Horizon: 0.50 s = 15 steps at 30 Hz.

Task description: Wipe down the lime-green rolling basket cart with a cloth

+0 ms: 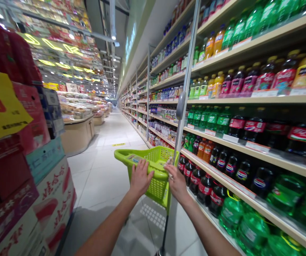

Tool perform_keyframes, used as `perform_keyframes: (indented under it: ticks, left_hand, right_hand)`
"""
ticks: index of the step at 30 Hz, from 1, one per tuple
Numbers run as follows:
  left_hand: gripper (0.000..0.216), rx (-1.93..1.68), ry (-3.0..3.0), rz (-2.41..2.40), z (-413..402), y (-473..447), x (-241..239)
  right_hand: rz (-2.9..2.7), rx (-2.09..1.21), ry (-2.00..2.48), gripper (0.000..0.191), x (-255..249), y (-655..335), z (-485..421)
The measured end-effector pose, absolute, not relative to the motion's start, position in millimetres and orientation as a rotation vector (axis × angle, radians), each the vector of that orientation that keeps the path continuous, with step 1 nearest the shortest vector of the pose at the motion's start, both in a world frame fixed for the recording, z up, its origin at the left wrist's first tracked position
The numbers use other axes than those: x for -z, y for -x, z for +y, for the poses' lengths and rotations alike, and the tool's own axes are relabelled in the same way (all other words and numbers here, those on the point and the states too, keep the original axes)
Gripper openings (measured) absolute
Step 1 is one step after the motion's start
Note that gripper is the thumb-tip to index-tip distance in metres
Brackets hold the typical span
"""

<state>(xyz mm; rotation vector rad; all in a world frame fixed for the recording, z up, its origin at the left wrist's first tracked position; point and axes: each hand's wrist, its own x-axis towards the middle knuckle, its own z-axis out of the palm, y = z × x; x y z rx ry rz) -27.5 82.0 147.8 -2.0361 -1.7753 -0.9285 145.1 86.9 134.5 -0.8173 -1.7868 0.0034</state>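
Observation:
A lime-green plastic shopping cart [147, 193] with a perforated basket stands in front of me in the aisle. My left hand [141, 176] rests on its near handle, fingers laid over the top and thumb at the side. A label panel [135, 158] is set into the green rim just beyond those fingertips. My right hand [176, 182] is at the right end of the handle, with fingers bent and pinched together. Something small and whitish shows at its fingertips, too unclear to name. Inside the basket, the visible part shows green mesh; the handle and hands hide its near bottom.
Shelves of soda bottles [254, 128] line the right side, close to the cart. A metal pole [186, 78] rises beside my right hand. Stacked drink cartons [52, 199] with a yellow sign [2, 106] stand at left. Tiled floor [107, 128] runs ahead past a display counter [80, 137].

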Motion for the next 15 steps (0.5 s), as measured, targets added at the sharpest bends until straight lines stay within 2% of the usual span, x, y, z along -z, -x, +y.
perform_keyframes:
  ticks: [5,11,15]
  left_hand:
    - [0.041,0.914,2.09,-1.704,77.1,18.9,-143.8]
    - [0.041,0.972,2.217,-1.587,70.1,16.0,-142.0]
    - [0.039,1.186,2.252,-1.661,70.3,5.5,-144.1]
  right_hand:
    - [-2.001,-0.057,0.723,0.054,-152.0,-116.3,79.4]
    - [-1.827,-0.061,1.091,0.04,-157.3,-158.5,107.6]
    - [-1.784,-0.11,1.1,0.041,-161.2,-151.6,103.8]
